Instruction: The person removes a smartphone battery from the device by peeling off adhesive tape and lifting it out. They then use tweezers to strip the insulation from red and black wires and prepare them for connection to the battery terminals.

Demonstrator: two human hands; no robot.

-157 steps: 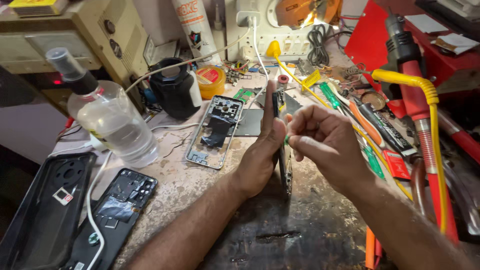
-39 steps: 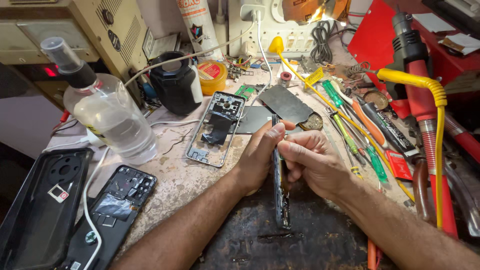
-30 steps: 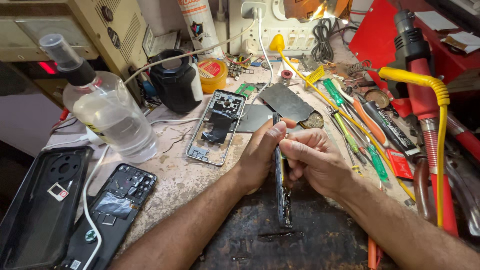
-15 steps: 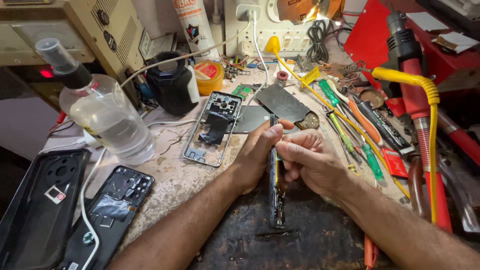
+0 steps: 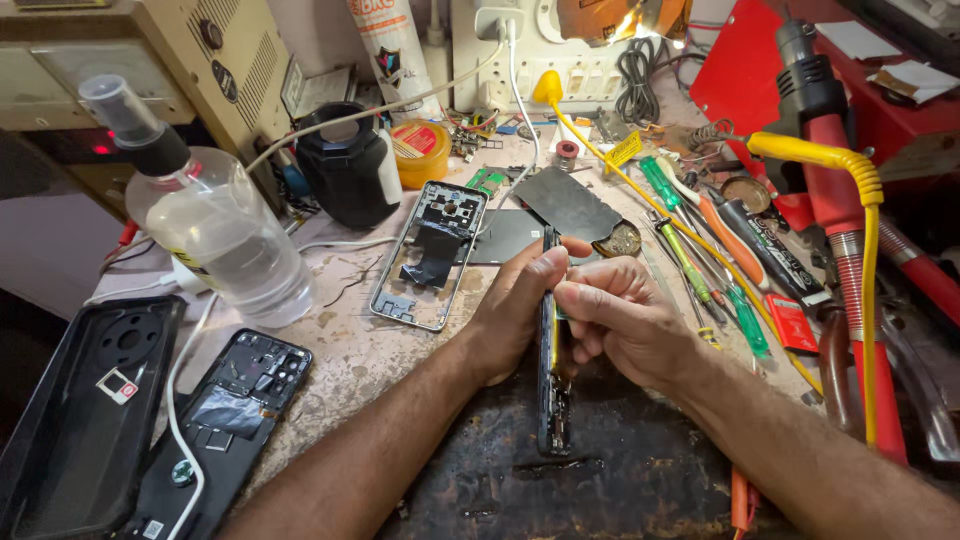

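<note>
Head view, single frame.

Left hand (image 5: 520, 315): closed around a dark phone body (image 5: 551, 400) held on edge, thumb pressed along its upper rim, near the centre of the counter (image 5: 360, 350).

Right hand (image 5: 620, 320): fingers curled shut against the same phone body from the other side, fingertips pinched at its upper edge just beside the left thumb. Whether a small tool sits between the fingers cannot be told.

Phone body: stands upright on its long edge, lower end resting on a dark worn mat (image 5: 600, 470) at the near side of the counter.

Silver phone frame (image 5: 430, 255): lies flat just beyond the left hand, apart from it.

Dark flat panel (image 5: 565, 203): lies behind the hands, beside the silver frame.

Clear plastic bottle (image 5: 215, 225) with dark cap: tilted, far left of the counter.

Black phone case (image 5: 85, 420): bottom left corner, lying open side up.

Opened phone back (image 5: 225, 415): next to the case, a white cable across it.

Black jar (image 5: 345, 165): behind the silver frame.

Yellow tin (image 5: 420, 150): just right of the jar.

Green-handled screwdrivers (image 5: 700, 260): laid in a row right of the hands, with other hand tools.

Yellow cable (image 5: 865, 260): runs down the right side over a red tool (image 5: 840, 150).
</note>
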